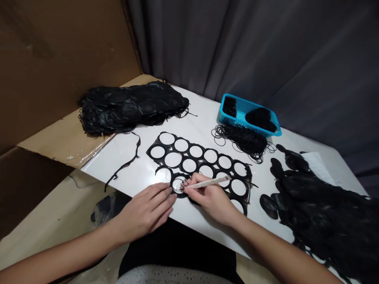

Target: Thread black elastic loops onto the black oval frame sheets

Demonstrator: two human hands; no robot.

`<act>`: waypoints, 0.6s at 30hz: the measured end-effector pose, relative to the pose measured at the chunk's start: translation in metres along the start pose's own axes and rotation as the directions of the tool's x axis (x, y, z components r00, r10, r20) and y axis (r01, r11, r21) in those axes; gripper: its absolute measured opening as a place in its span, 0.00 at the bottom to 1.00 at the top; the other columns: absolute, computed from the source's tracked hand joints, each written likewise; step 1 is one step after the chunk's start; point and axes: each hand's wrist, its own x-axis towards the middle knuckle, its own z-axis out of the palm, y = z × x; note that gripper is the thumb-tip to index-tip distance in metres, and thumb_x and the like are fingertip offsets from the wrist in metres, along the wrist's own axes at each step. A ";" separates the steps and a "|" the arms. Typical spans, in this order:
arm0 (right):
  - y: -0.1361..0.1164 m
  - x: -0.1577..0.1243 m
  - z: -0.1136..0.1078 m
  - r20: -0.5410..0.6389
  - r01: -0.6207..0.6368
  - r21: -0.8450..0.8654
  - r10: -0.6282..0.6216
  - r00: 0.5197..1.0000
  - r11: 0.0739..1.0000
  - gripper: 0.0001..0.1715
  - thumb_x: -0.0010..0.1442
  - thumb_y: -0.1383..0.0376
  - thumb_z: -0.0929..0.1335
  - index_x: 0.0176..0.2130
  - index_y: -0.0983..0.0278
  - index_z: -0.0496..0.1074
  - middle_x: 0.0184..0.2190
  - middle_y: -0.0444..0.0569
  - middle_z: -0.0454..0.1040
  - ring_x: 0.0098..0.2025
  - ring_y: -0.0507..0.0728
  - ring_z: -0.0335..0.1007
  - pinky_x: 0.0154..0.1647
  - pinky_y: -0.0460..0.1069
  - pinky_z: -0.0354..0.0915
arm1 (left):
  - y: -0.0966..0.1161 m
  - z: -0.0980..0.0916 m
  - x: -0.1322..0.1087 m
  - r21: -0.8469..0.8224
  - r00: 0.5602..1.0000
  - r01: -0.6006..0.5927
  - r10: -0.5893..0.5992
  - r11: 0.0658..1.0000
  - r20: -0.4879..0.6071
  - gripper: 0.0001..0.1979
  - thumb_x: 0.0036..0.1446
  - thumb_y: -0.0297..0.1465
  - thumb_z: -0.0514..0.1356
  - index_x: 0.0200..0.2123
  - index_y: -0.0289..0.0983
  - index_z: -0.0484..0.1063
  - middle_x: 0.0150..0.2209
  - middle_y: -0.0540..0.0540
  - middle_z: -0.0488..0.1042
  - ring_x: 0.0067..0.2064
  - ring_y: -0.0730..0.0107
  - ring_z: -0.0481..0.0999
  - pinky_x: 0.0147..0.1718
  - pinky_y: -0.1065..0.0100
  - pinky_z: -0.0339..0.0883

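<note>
A black rubber-like sheet (181,165) with rows of round holes lies flat on the white table. My left hand (152,207) rests at the near left edge of this sheet, fingers laid out together and fingertips beside one hole; its thumb is mostly hidden. Pinched in my right hand (211,195) is a thin white pen-like tool (209,182), slanting up to the right. Its tip points into the hole beside my left fingertips, where a thin black ring (177,179) shows, partly covered by my right fingers.
A thick stack of black sheets (130,106) sits at the back left. Behind the sheet are a blue basket (248,105) with black pieces and a heap of thin black rings (244,138). Black discs (322,213) pile up at right. A torn black strip (126,162) lies left.
</note>
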 end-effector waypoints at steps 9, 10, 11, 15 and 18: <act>-0.004 0.018 -0.020 -0.289 0.037 0.228 0.032 0.957 0.973 0.18 0.58 0.54 0.74 0.31 0.62 0.66 0.45 0.49 0.74 0.45 0.57 0.77 0.39 0.49 0.74 | 0.001 0.000 0.003 -0.026 1.000 0.012 -0.012 1.000 -0.028 0.12 0.65 0.25 0.59 0.50 0.30 0.74 0.46 0.37 0.78 0.54 0.53 0.75 0.52 0.55 0.74; -0.003 0.017 -0.018 -0.211 0.006 0.223 0.042 0.977 0.975 0.17 0.59 0.55 0.73 0.31 0.62 0.66 0.44 0.49 0.75 0.45 0.57 0.76 0.42 0.50 0.74 | 0.001 0.000 0.003 -0.024 0.999 0.015 -0.016 1.000 -0.033 0.12 0.65 0.25 0.60 0.50 0.30 0.74 0.46 0.37 0.78 0.53 0.53 0.75 0.52 0.55 0.74; -0.002 0.015 -0.015 -0.136 -0.020 0.212 0.050 0.989 0.977 0.16 0.60 0.55 0.73 0.31 0.62 0.66 0.43 0.49 0.75 0.45 0.57 0.76 0.44 0.51 0.73 | 0.002 0.000 0.003 -0.021 0.999 0.017 -0.018 1.000 -0.035 0.12 0.65 0.25 0.60 0.51 0.30 0.74 0.46 0.37 0.78 0.54 0.53 0.75 0.51 0.55 0.74; 0.001 0.005 -0.002 0.019 -0.026 0.060 0.024 1.000 0.998 0.15 0.63 0.60 0.69 0.29 0.61 0.63 0.39 0.48 0.76 0.44 0.57 0.73 0.47 0.51 0.67 | 0.002 0.000 0.002 -0.014 0.999 0.019 -0.020 1.000 -0.036 0.13 0.65 0.25 0.59 0.52 0.31 0.73 0.47 0.38 0.78 0.53 0.53 0.75 0.52 0.55 0.75; 0.002 0.002 0.002 0.066 0.058 -0.132 -0.049 0.997 0.990 0.11 0.64 0.64 0.67 0.30 0.61 0.64 0.41 0.48 0.76 0.46 0.57 0.71 0.48 0.51 0.64 | 0.002 0.000 0.003 -0.021 0.999 0.022 -0.023 1.000 -0.034 0.13 0.65 0.25 0.59 0.52 0.30 0.73 0.47 0.38 0.78 0.53 0.54 0.75 0.52 0.55 0.75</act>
